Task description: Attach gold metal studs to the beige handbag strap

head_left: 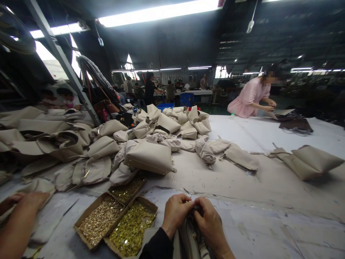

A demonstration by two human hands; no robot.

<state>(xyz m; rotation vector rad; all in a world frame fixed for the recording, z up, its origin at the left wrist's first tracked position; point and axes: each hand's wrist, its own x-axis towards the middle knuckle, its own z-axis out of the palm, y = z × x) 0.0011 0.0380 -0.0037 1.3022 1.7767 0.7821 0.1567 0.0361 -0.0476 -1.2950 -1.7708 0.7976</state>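
At the table's near edge, my left hand (176,212) pinches the top of a beige bag (186,235) between thumb and fingers. Close against it, my right hand (211,225) grips the same bag, its thumb and forefinger nearly meeting the left fingertips. What small part sits between the fingertips is hidden. A zip-like edge and dark folds show below the hands. Just left of my hands stand cardboard trays of small metal pieces: one of yellow-gold pieces (132,226), one of paler gold pieces (101,219), and a third tray (128,190) behind them.
Beige bags (149,156) lie heaped across the left and middle. One beige bag (309,162) rests at the right. A co-worker's hands (24,201) hold beige material at far left. A person in pink (250,95) leans over the table's far side near dark pieces (296,125).
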